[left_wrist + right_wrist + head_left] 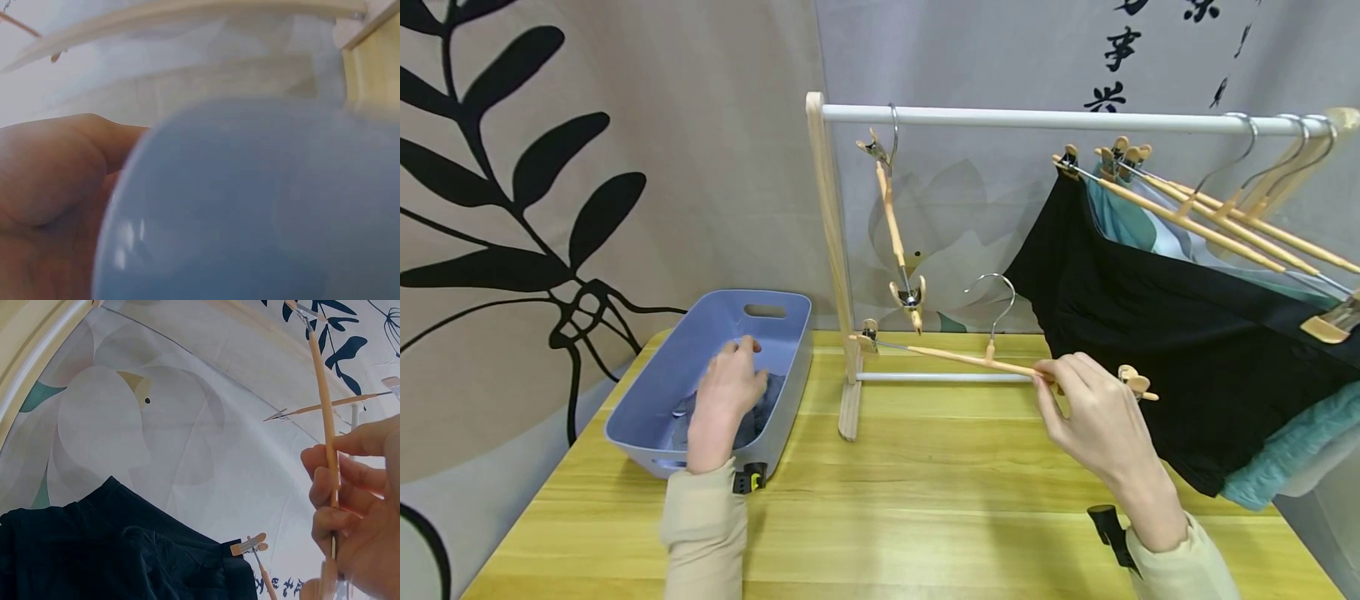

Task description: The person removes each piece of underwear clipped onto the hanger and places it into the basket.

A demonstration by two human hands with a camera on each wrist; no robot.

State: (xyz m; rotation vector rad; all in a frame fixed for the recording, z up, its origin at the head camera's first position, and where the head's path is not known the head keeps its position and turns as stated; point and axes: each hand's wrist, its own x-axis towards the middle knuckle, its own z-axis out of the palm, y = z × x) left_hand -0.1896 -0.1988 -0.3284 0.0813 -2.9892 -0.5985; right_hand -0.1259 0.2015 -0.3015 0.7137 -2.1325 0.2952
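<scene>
My right hand (1093, 408) pinches the wooden bar of a clip hanger (958, 357) near its right end. In the right wrist view, several fingers curl round that bar. The hanger is off the rail, its metal hook upward and its clips bare. At the left, my left hand (727, 392) reaches into a blue plastic basket (703, 321), fingers loosely bent. Beneath that hand lies a crumpled dark grey-blue garment (767, 408), partly hidden by it. The basket wall (250, 200) covers most of the left fingers in the left wrist view.
A wooden rack with a white rail (1037, 122) stands on the table (925, 517). One bare clip hanger (891, 217) hangs at its left. Black clothing (1157, 325) and light blue garments (1285, 450) hang from hangers at the right. A printed curtain forms the backdrop.
</scene>
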